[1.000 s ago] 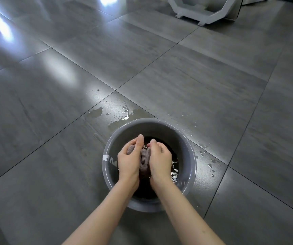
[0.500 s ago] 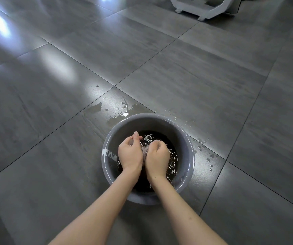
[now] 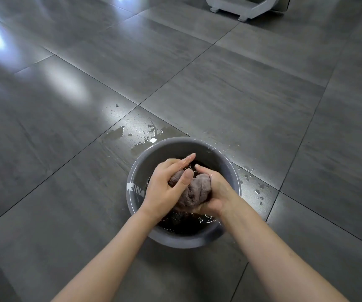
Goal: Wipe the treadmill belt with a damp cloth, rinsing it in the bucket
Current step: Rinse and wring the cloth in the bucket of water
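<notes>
Grey floor (image 3: 241, 94) tiles fill the frame, with a white base (image 3: 247, 9) cut off at the upper right. Below centre stands a round grey bucket (image 3: 175, 142) holding dark water (image 3: 182, 223). Both forearms come in from the bottom edge and meet over it.

The left hand (image 3: 164, 188) grips the cloth (image 3: 195, 190) from the left, thumb across it and forefinger stretched toward the upper right. The right hand (image 3: 217, 192) cups and squeezes it from the right and underneath.

The cloth is a wet, greyish-mauve wad pressed between the two hands just above the water. Its longer side runs roughly up and down the frame (upper end leaning right).

A puddle (image 3: 140, 136) lies just beyond the rim at upper left, and drops (image 3: 256, 188) dot the tile at right.
</notes>
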{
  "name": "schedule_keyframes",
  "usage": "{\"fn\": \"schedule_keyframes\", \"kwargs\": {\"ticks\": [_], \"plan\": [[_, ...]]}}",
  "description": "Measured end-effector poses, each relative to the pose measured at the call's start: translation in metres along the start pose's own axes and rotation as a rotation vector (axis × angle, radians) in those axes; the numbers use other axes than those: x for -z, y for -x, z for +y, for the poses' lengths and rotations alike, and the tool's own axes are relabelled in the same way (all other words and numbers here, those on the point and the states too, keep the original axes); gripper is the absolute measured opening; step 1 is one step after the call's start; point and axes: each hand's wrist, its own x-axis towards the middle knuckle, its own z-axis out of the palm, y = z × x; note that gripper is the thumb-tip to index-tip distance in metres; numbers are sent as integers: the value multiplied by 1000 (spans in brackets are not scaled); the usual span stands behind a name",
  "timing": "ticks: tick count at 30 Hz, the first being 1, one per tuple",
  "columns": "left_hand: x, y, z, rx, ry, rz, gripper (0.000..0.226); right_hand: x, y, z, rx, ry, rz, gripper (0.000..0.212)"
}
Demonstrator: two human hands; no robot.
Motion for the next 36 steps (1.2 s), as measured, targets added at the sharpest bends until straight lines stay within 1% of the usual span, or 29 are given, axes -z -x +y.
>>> {"fn": "schedule_keyframes", "kwargs": {"ticks": [1, 3, 4, 6, 7, 8, 10, 13, 16, 18, 21, 25, 28, 31, 33, 34, 36], "plan": [[-1, 2, 1, 10, 34, 10, 33, -6, 1, -1, 23, 11, 68, 48], [-10, 5, 9, 108, 134, 104, 30, -17, -4, 3, 122, -32, 213, 40], [-16, 4, 14, 166, 154, 159, 32, -23, -7, 8, 190, -65, 267, 39], [-26, 2, 22, 267, 150, 261, 44, -32, -12, 21, 323, -178, 362, 40], [-29, 1, 24, 314, 166, 317, 45, -34, -13, 27, 408, -214, 412, 39], [-31, 1, 25, 366, 210, 374, 41, -36, -14, 32, 498, -207, 462, 39], [-32, 1, 26, 455, 273, 475, 33, -36, -18, 39, 671, -84, 577, 43], [-30, 0, 23, 502, 230, 535, 42, -38, -22, 46, 850, 121, 718, 46], [-28, -1, 21, 548, 232, 535, 32, -36, -26, 51, 925, 259, 759, 49], [-28, -1, 17, 566, 223, 527, 34, -34, -28, 52, 952, 298, 753, 50], [-29, 0, 12, 545, 198, 510, 39, -31, -31, 53, 1010, 345, 732, 50], [-29, -3, 4, 585, 172, 507, 26, -29, -34, 52, 1018, 429, 696, 49], [-30, -5, -2, 617, 138, 498, 28, -27, -36, 51, 1032, 550, 722, 47], [-30, -5, -4, 565, 62, 458, 31, -24, -35, 51, 1008, 550, 738, 47], [-27, -6, -3, 509, 66, 439, 23, -22, -32, 48, 882, 486, 631, 44], [-25, -8, -1, 503, 108, 429, 17, -23, -29, 45, 784, 421, 541, 44], [-22, -12, 3, 522, 220, 404, 19, -26, -20, 40, 579, 272, 348, 50]]}}
